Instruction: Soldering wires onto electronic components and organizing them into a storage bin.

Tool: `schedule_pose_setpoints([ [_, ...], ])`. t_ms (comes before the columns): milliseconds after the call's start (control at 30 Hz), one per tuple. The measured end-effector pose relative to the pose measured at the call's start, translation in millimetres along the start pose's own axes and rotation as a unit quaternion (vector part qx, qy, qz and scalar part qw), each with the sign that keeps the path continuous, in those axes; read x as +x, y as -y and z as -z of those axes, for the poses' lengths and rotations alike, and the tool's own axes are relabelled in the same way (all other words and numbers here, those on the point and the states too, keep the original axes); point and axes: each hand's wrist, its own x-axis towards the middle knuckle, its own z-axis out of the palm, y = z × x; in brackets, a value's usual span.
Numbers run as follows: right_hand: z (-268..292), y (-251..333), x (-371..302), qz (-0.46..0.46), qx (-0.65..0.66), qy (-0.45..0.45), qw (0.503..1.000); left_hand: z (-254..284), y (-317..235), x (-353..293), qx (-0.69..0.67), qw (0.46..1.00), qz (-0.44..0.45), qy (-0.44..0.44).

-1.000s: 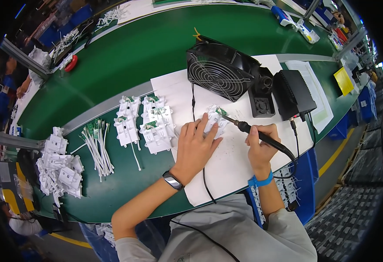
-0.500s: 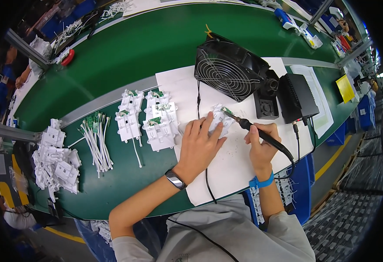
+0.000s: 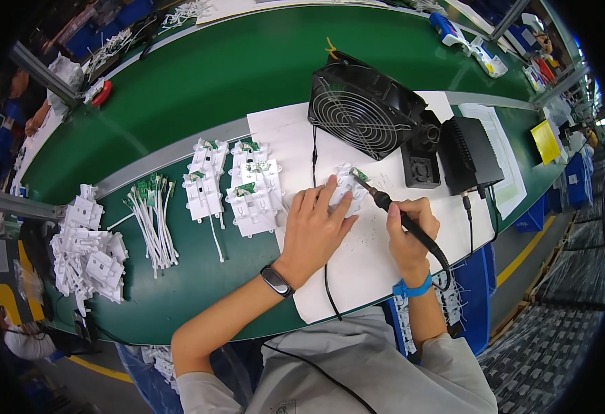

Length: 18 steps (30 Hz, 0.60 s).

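A white plastic housing (image 3: 348, 195) with a small green circuit board (image 3: 359, 176) at its far edge lies on the white sheet. My left hand (image 3: 314, 224) lies over its near left side, fingertips pressing it down. In my right hand (image 3: 413, 238) is a black soldering iron (image 3: 381, 199), gripped like a pen. The iron's tip reaches the green board; whether it touches is too small to tell. Left of the sheet, several white housings with green boards (image 3: 252, 207) stand in two columns. Farther left are a bundle of white cables with green boards (image 3: 157, 224) and a heap of bare white housings (image 3: 95, 255).
A black fan (image 3: 359, 110) stands beyond the work. Beside it are a black iron stand (image 3: 421, 165) and a black box-shaped station (image 3: 469, 155) with cables. The white sheet (image 3: 357, 290) covers part of the green bench (image 3: 199, 303). A blue bin (image 3: 478, 297) sits below the right edge.
My right hand and the iron's handle have shifted slightly and tilted more steeply, the cord swinging inward. The iron's tip stays by the green board. My left hand holds its place.
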Motion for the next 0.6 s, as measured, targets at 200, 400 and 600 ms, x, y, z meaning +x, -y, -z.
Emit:
schedule_pose_setpoints([
  [200, 1, -4, -1, 0.010, 0.006, -0.002, 1.000, 0, 0, 1, 0.007, 1.000, 0.005, -0.014],
  [400, 8, -18, -10, -0.061, 0.155, -0.107, 0.980, 1, -1, 2, 0.009, 1.000, 0.004, -0.009],
  [600, 8, -17, -9, -0.038, 0.146, -0.121, 0.981, 1, 1, 0, 0.001, 1.000, 0.001, 0.003],
])
